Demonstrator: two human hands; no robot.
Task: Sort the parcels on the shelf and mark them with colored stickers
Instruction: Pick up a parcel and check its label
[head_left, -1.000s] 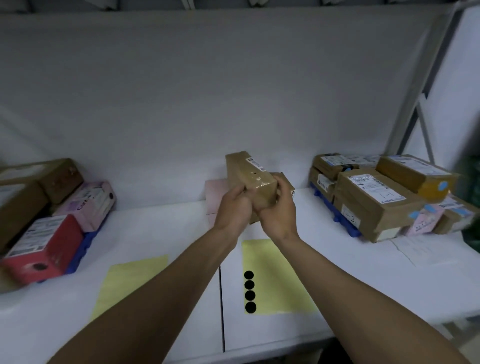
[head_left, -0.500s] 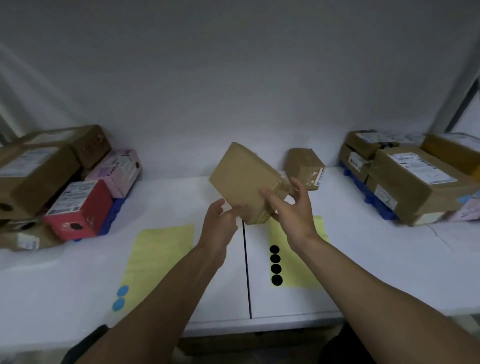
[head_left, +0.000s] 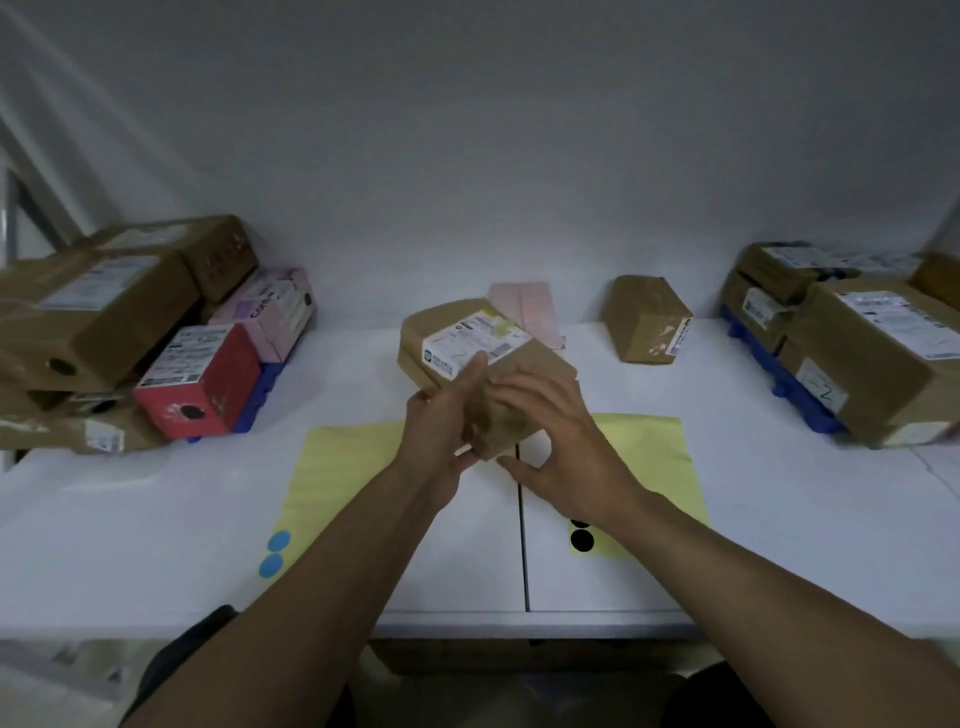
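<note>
I hold a brown cardboard parcel (head_left: 467, 348) above the middle of the white shelf (head_left: 779, 493), its white shipping label facing up. My left hand (head_left: 441, 431) grips its near left side and my right hand (head_left: 550, 426) wraps its near right corner. A yellow sticker sheet with blue dots (head_left: 332, 467) lies left of my hands. A second yellow sheet with black dots (head_left: 649, 462) lies to the right, partly hidden by my right wrist.
A stack of parcels on a blue tray sits at the left, with a red box (head_left: 200, 384) in front. Another stack (head_left: 862, 353) sits on a blue tray at the right. A small brown parcel (head_left: 647, 319) and a pink packet (head_left: 527, 306) rest against the back wall.
I have turned the parcel over, so its label now faces up, and lowered it toward the shelf. The view has tilted down and shifted left.
</note>
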